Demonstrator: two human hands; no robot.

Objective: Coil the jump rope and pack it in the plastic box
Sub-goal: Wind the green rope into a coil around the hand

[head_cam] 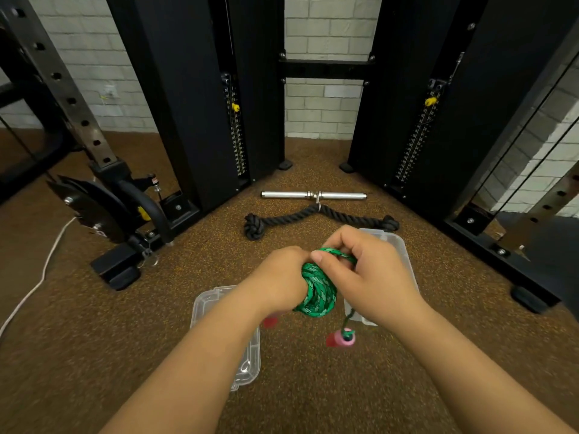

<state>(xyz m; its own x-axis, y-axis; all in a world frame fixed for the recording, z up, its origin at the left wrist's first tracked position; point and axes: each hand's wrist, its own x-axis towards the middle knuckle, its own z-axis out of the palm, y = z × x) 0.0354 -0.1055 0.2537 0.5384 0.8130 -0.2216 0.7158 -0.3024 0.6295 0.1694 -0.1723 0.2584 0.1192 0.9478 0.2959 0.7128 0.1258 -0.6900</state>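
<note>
jump rope [318, 291]: green braided cord, mostly wound into a tight bundle, held up above the floor between both hands, centre of view
rope top strand: one loop runs from the bundle up and right, under the right thumb
rope tail: short length hangs down from the bundle to a pink handle [344, 337], which dangles below the right wrist, just above the floor; red end of it looks blurred
second handle: red blur below the left wrist, too smeared to be sure
left hand [282, 277]: fingers curled round the left side of the bundle, gripping it; fingertips hidden behind the cord
right hand [360, 270]: thumb and curled fingers pinch the top strand, just right of the bundle; palm side not visible
rope vs hands: bundle sits between the two hands, touching both, closer to the left palm
plastic box [401, 255]: clear, on the floor behind and under the right hand, largely covered by hand and forearm; open or closed cannot tell
clear lid or second tray [206, 305]: on the floor under the left forearm, partly hidden, which of the two cannot tell
floor [297, 386]: brown speckled rubber
black tricep rope [319, 219]: lies on the floor beyond the hands, knotted ends left and right, right knot near the box's far corner
metal bar handle [313, 194]: chrome, just behind the tricep rope, joined to it by a ring
cable machine columns [200, 104]: black, flank the scene, tops cut off
white cord [37, 277]: trails over the floor at left, runs out of view
</note>
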